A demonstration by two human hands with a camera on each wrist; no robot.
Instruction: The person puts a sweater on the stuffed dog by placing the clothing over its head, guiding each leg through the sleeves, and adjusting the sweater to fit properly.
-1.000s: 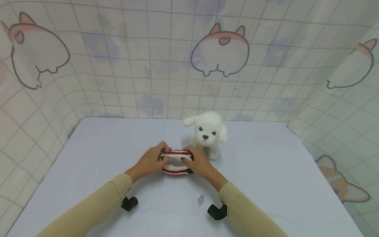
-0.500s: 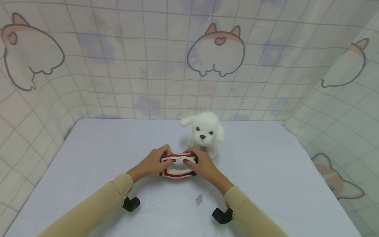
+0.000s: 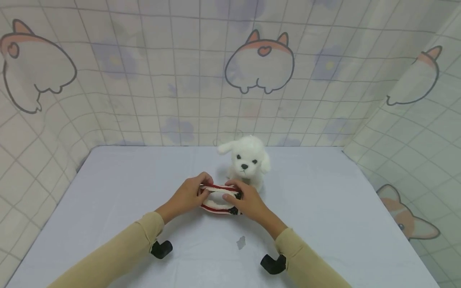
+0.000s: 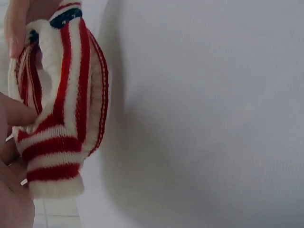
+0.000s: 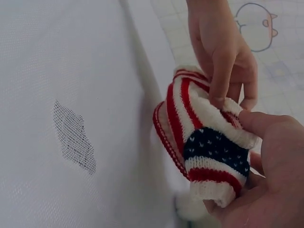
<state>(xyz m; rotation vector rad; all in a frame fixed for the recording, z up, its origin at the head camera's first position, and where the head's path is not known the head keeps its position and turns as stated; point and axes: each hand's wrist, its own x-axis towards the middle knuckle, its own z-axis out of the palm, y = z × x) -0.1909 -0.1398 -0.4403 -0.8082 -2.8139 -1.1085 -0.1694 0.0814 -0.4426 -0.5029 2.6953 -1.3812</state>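
Observation:
A small knitted sweater (image 3: 216,211) with red and white stripes is held up between both hands, just in front of the plush dog. My left hand (image 3: 187,195) pinches its left end, thumb inside the white-edged opening. On the other end, my right hand (image 3: 251,203) grips near a navy, white-flecked part, the thumb also at the opening. The opening is spread into an oval. In the left wrist view the striped sleeve of the sweater (image 4: 52,152) hangs by the left fingers. Facing me, the white plush dog (image 3: 248,158) stands upright behind the right hand, its lower body partly hidden.
A white cloth covers the table (image 3: 137,172). Near the front lies a small grey patch (image 3: 241,242) on the cloth. Black wrist mounts (image 3: 162,249) stick out below both sleeves. A curtain (image 3: 180,80) with cartoon corgis and a grid surrounds the table's back and sides.
Both hands have shifted a little right, bringing the sweater closer to the dog, and its opening has changed shape slightly. The dog has stayed in place while the head view turned slightly.

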